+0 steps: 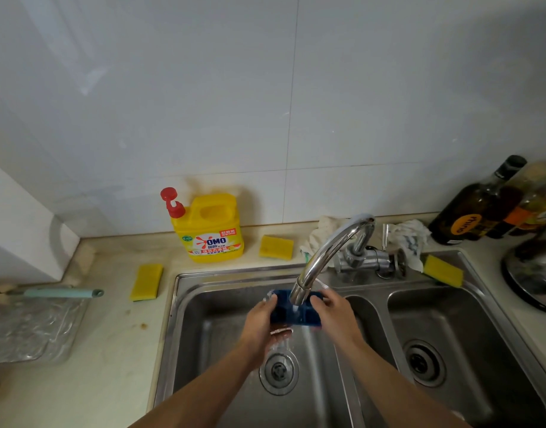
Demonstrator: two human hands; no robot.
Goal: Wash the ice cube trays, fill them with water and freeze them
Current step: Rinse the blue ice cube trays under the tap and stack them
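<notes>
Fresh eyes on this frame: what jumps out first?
The left hand and right hand grip a blue ice cube tray under the running faucet, over the left sink basin. Next comes the bright yellow detergent jug with a red pump, standing on the counter left of the faucet.

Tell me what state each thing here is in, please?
Tap: running.
Blue ice cube tray: wet, held under the tap.
Left hand: grips the tray's left end.
Right hand: grips its right end.
Detergent bottle: upright, untouched.
Dark bottle: standing, capped.
</notes>
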